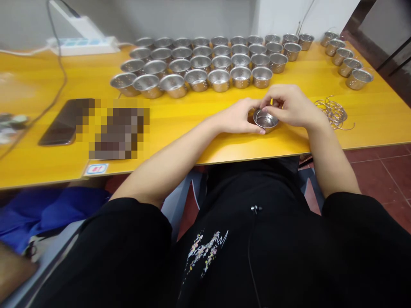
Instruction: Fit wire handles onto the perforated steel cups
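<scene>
**Two hands working on one cup at a yellow table [369,115].** The left hand [237,116] grips a small perforated steel cup [266,121] from the near-left side, its fingers [260,131] closed around the wall. The right hand [289,105] is curled over the far rim, its fingertips [267,105] pinched together on the cup; the exact contact is hidden. The cup sits tilted between both hands, open side up, just above the tabletop. Just beyond the fingers stand rows of matching steel cups [192,64] — a further line of steel cups [346,60] lies farther right. A loose coil of wire rings [334,113] lies just beside the right hand.
</scene>
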A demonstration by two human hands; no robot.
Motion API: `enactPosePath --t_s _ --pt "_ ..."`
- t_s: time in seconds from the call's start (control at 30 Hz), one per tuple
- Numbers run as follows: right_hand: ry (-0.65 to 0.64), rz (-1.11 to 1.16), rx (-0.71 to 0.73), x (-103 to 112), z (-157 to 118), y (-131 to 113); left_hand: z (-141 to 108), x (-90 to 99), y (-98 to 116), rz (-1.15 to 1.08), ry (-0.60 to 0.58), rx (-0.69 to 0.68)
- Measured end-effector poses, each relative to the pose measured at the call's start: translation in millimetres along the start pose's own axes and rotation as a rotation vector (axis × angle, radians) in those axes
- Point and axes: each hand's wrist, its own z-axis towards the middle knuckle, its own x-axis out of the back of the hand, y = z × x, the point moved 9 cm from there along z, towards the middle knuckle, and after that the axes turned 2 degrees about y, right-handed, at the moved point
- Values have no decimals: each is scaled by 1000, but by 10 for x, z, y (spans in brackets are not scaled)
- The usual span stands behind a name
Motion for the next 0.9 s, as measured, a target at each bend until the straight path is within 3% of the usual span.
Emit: enactPosePath --t_s 0.17,0.5,0.7,0.9 --pt "14 4 13 18 0 -13 15 17 -4 -7 8 6" --pt "-48 -22 35 -31 -13 15 -24 244 -301 78 182 85" --pt "-72 37 23 -41 -27 -26 -40 188 -157 43 105 53" --pt "42 7 5 53 6 -34 2 12 -18 -8 1 -33"
